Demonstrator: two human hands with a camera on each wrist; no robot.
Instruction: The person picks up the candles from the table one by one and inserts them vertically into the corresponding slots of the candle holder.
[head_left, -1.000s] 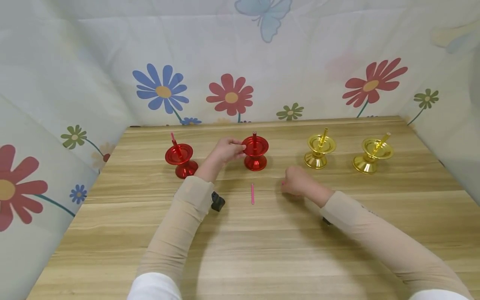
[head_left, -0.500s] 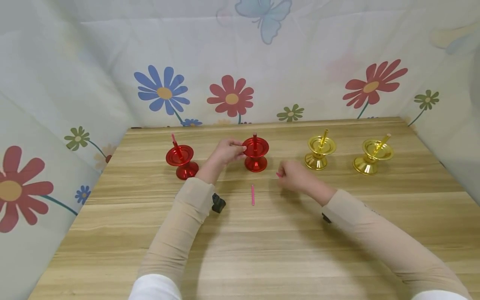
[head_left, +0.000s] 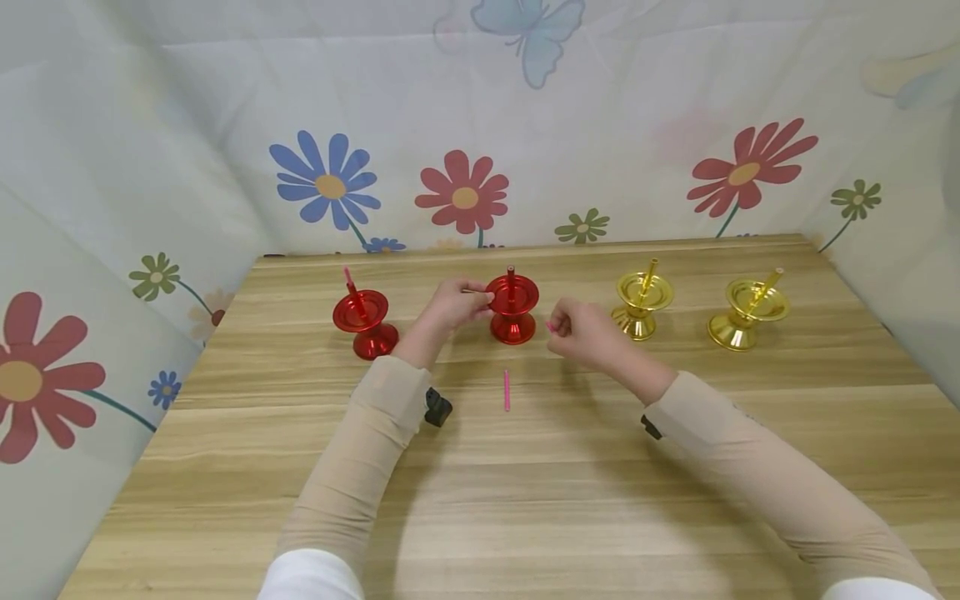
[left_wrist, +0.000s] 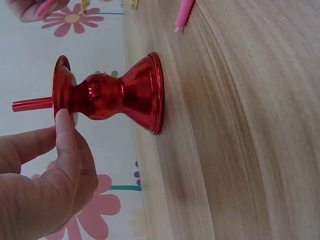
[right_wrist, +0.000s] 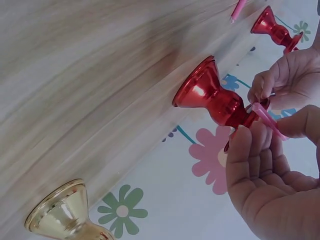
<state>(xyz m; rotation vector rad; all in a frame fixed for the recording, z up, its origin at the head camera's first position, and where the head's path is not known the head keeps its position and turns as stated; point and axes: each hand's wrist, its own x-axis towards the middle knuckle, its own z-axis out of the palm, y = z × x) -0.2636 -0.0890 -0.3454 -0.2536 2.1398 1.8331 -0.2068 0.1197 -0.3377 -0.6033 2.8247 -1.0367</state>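
My left hand (head_left: 459, 305) pinches the dish rim of a shiny red candle holder (head_left: 513, 328) between thumb and fingers. This holder stands upright on the table, and in the left wrist view its thin tube (left_wrist: 32, 104) shows nothing in it. My right hand (head_left: 588, 335) is just right of the holder and pinches a thin pink candle (right_wrist: 268, 120), mostly covered by the fingers in the head view. Another pink candle (head_left: 507, 390) lies on the table between my forearms. At the left stands a second red candle holder (head_left: 362, 313) with a pink candle (head_left: 348, 276) in its tube.
Two gold candle holders, a nearer one (head_left: 636, 324) and a farther right one (head_left: 732, 332), stand at the right of the wooden table (head_left: 480, 517). A flowered cloth (head_left: 615, 108) hangs behind and at both sides.
My right hand has lifted the pink candle and moved away from me, slightly left, towards the middle red candle holder. My left hand has kept its hold on the rim.
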